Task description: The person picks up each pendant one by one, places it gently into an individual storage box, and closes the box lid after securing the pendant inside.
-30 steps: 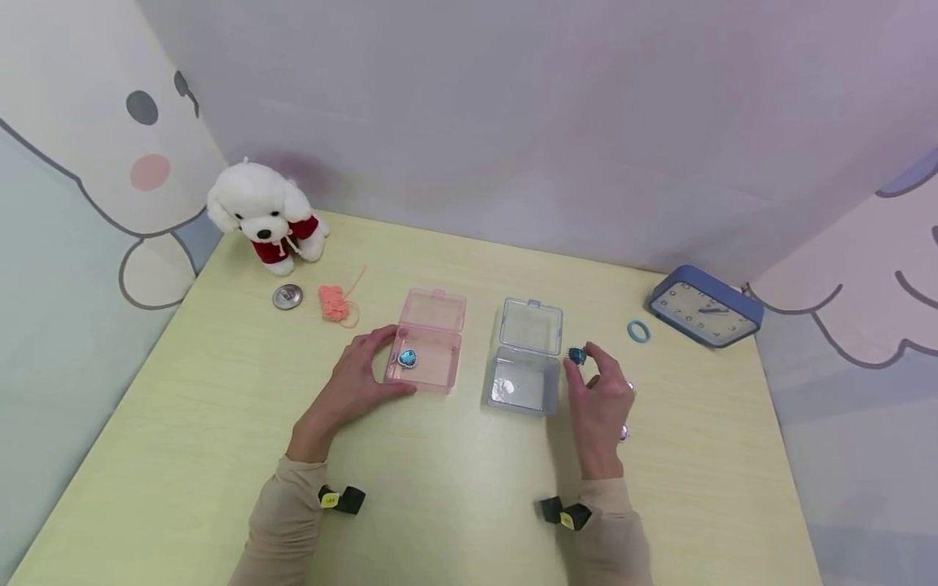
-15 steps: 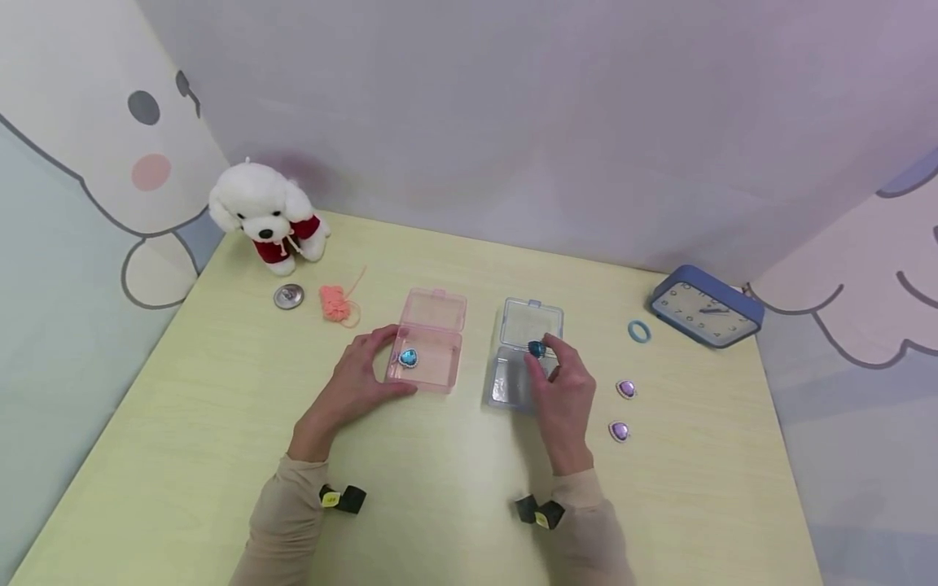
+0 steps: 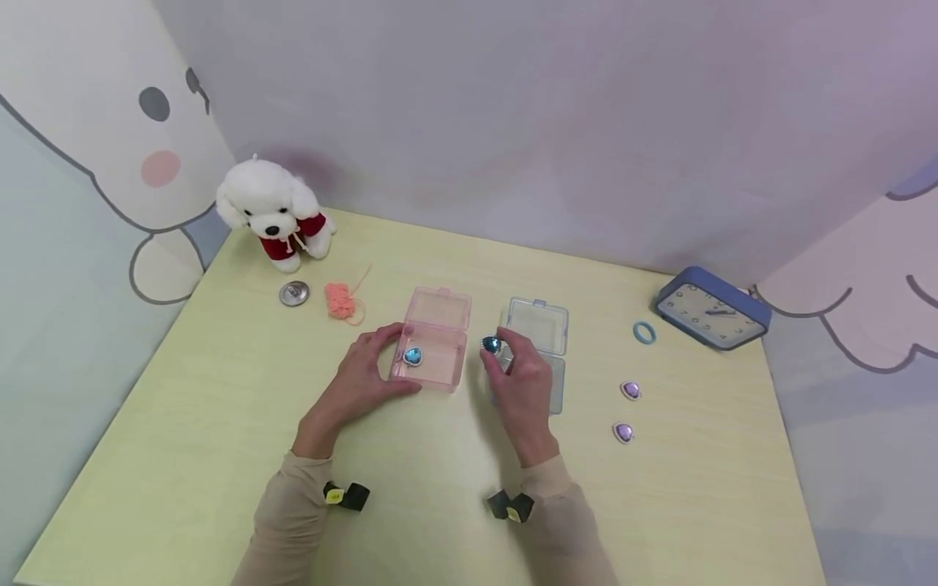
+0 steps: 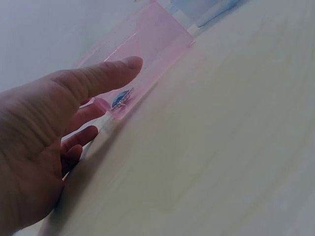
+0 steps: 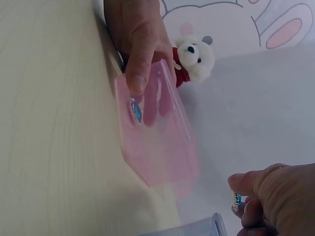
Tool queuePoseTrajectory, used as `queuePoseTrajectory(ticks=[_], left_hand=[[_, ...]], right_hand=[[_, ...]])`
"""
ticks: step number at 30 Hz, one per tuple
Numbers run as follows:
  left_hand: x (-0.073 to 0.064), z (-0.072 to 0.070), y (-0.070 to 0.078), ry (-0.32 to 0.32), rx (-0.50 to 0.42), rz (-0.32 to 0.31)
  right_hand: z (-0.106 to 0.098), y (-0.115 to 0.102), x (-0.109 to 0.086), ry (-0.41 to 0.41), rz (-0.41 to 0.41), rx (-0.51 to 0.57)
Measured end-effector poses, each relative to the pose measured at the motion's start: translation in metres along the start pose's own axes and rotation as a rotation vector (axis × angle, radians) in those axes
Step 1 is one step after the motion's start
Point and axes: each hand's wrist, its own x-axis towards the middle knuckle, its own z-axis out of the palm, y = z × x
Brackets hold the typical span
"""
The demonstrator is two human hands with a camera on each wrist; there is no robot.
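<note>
Left hand (image 3: 359, 373): reaching forward from a tan sleeve (image 3: 282, 513), thumb and fingers spread wide; pink box gripped between them, thumb extended along the near wall, fingers curved round the far side.

Right hand (image 3: 523, 382): angled forward and inward, partly over the blue box (image 3: 555, 384); thumb and fingers pinching the held gem (image 3: 491, 344).

Held gem: faceted, teal-blue, with a pale beaded edge; at the right fingertips, raised off the surface (image 3: 425, 488), between the two boxes as seen from the head.

Pink box (image 3: 440, 386): clear tinted plastic, rectangular, resting on the surface within the left fingers; hinged lid folded back, away from them.

Boxed gem (image 3: 414, 356): faceted blue, pale rim; inside the pink box, just beside the left fingers.

Blue box: clear plastic, squarish; beneath and beside the right fingers, lid folded back.

Far purple gem (image 3: 631, 391) and near purple gem (image 3: 623, 432): faceted, pale-rimmed; on pale wood-grained surface, right of the right fingers.

Ring (image 3: 645, 332): smooth, blue, round; farther out, well apart from the right fingers.

Yarn (image 3: 340, 301): coral, soft, bundled; beyond the left fingers.
</note>
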Motion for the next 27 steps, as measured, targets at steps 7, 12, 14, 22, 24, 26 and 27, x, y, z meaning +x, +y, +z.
queuePoseTrajectory(ticks=[7, 12, 14, 22, 24, 26, 27], left_hand=[[0.000, -0.001, 0.002, -0.002, 0.006, -0.005], [-0.001, -0.001, 0.002, -0.005, 0.011, -0.005], [-0.001, 0.000, 0.002, -0.003, 0.009, -0.006], [-0.001, 0.000, 0.002, -0.005, 0.020, -0.006], [-0.001, 0.000, 0.002, -0.006, 0.019, -0.010], [-0.001, 0.000, 0.003, -0.004, 0.020, -0.014], [-0.001, 0.000, 0.003, -0.003, 0.021, -0.017]], right_hand=[[0.016, -0.013, 0.001, -0.053, -0.031, 0.012], [0.025, -0.020, 0.000, -0.087, -0.052, 0.020], [0.028, -0.022, 0.000, -0.103, -0.054, 0.025], [0.039, -0.028, -0.001, -0.177, -0.017, 0.022], [0.041, -0.029, -0.001, -0.178, -0.013, 0.013], [0.043, -0.029, -0.001, -0.182, -0.010, 0.012], [0.043, -0.030, -0.001, -0.185, -0.010, 0.011]])
